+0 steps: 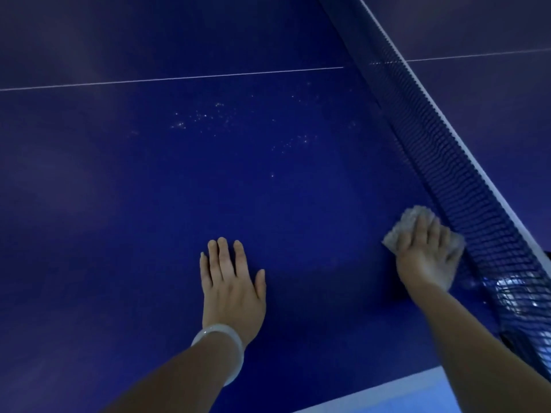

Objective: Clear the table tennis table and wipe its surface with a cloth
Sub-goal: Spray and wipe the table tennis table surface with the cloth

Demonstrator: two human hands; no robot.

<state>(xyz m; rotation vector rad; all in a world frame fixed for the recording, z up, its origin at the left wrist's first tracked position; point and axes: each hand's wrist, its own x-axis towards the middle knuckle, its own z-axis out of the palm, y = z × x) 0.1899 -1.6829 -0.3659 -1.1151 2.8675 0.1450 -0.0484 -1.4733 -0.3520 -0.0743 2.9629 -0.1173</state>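
The blue table tennis table (155, 204) fills the view. A patch of small white specks (208, 119) lies on it beyond my hands. My left hand (231, 284) rests flat on the surface with straight fingers, a pale bangle on its wrist. My right hand (428, 254) presses a grey crumpled cloth (413, 219) flat against the table, right beside the foot of the net. The cloth sticks out ahead and to the left of my fingers.
The dark net (441, 162) with its white top band runs diagonally from the top middle to the lower right. A white centre line (179, 78) crosses the table further away. The table's white edge (387, 391) shows at the bottom right.
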